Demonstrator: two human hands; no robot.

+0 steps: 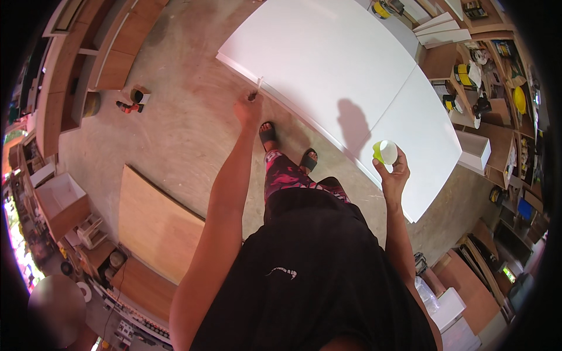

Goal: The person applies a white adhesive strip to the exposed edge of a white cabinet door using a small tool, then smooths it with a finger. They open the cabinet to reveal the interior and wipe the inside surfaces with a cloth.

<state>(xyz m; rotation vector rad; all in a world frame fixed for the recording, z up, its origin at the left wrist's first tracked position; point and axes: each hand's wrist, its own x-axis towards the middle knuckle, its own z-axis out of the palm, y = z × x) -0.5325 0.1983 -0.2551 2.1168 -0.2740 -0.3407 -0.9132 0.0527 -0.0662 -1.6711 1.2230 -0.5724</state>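
In my right hand (396,178) is a small cup (386,152), white inside and yellow-green on its side, held tilted above the white panel (328,64). The fingers wrap around the cup from below and the right. My left hand (248,110) is closed at the panel's near long edge, toward its left end. From that fist sticks a slim, pale-ended tool (260,83), too small to make out exactly; its end is near or against the edge. A seam crosses the panel toward the right, and the shadow of a hand and cup falls on its surface.
An orange-and-black power tool (130,107) lies on the concrete floor (187,88) at the left. Behind my left arm lies a light wooden board (158,222). Shelves with tools and offcuts line the right, beside a white drawer box (474,151). Another person (57,310) is at the lower left.
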